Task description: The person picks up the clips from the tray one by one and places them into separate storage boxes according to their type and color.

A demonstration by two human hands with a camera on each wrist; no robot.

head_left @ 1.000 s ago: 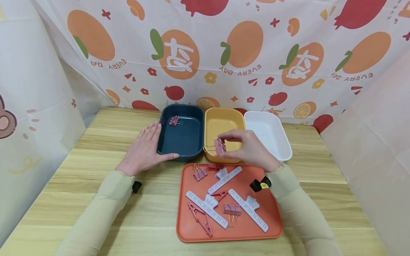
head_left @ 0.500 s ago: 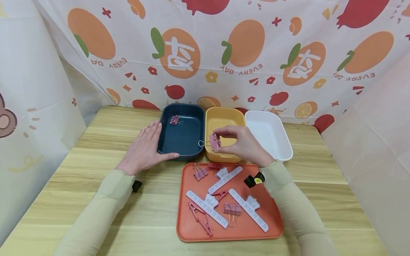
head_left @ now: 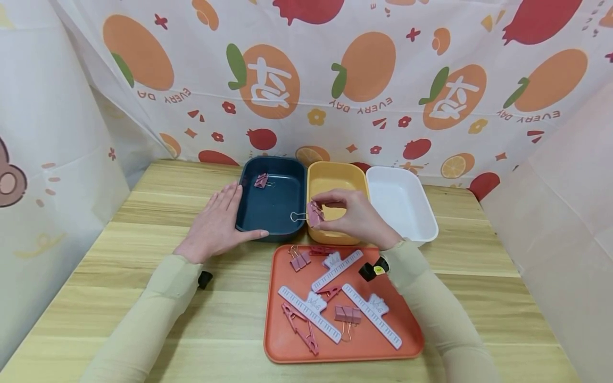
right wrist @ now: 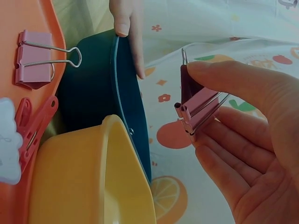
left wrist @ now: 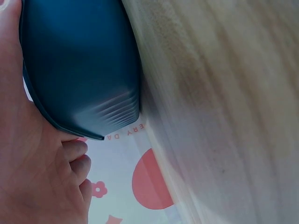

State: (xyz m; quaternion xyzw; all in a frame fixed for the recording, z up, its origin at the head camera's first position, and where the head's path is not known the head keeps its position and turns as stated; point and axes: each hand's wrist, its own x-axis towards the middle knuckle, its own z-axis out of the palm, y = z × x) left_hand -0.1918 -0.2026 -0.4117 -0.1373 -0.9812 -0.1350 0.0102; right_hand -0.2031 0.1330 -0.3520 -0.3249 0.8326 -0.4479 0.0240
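Observation:
Between thumb and fingers, my right hand (head_left: pixel 354 215) pinches a pink binder clip (head_left: pixel 315 214) above the left side of the yellow bin (head_left: pixel 337 169); its wire handle points left toward the dark blue bin (head_left: pixel 272 213). The right wrist view shows the pinched clip (right wrist: pixel 201 107) up close, clear of both bins. My left hand (head_left: pixel 210 226) lies with straight fingers along the blue bin's left rim, thumb over the front edge. Inside that bin, near the back left, is another pink binder clip (head_left: pixel 261 181). In the left wrist view the left hand (left wrist: pixel 37 163) touches the bin's side (left wrist: pixel 84 60).
A white bin (head_left: pixel 402 205) stands right of the yellow one. In front, an orange tray (head_left: pixel 383 351) holds white ruler-like clips (head_left: pixel 371 315), pink binder clips (head_left: pixel 348 314) and red pegs (head_left: pixel 301 330). A printed cloth (head_left: pixel 316 80) hangs behind the bins.
My right hand has moved left with the binder clip, from over the yellow bin's front toward its border with the blue bin. The left hand has stayed in place.

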